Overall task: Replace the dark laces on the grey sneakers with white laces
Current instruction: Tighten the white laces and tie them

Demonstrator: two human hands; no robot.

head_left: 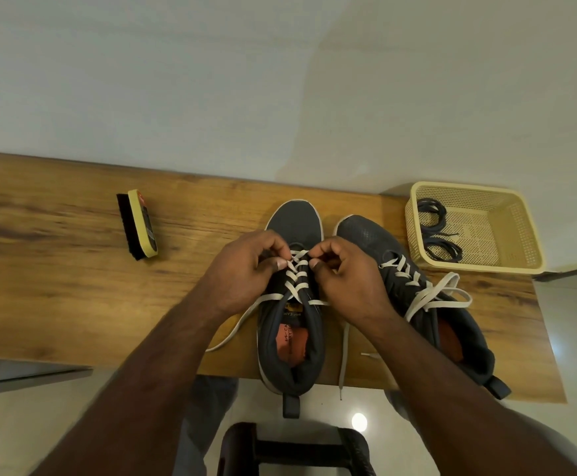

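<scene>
- Left sneaker [292, 324] midfoot was hidden by left hand [246, 273] and right hand [345, 273]; curled fingers pinched the white lace [295, 280].
- Dark laces [436, 231] were noted in the basket [520, 231], right of frame; a brush [141, 224] at left.

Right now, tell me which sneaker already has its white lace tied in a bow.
The right-hand grey sneaker, nearest the basket: its white lace ends in a bow. On the middle sneaker, both hands pinch the crossings and the ends trail loose.
</scene>
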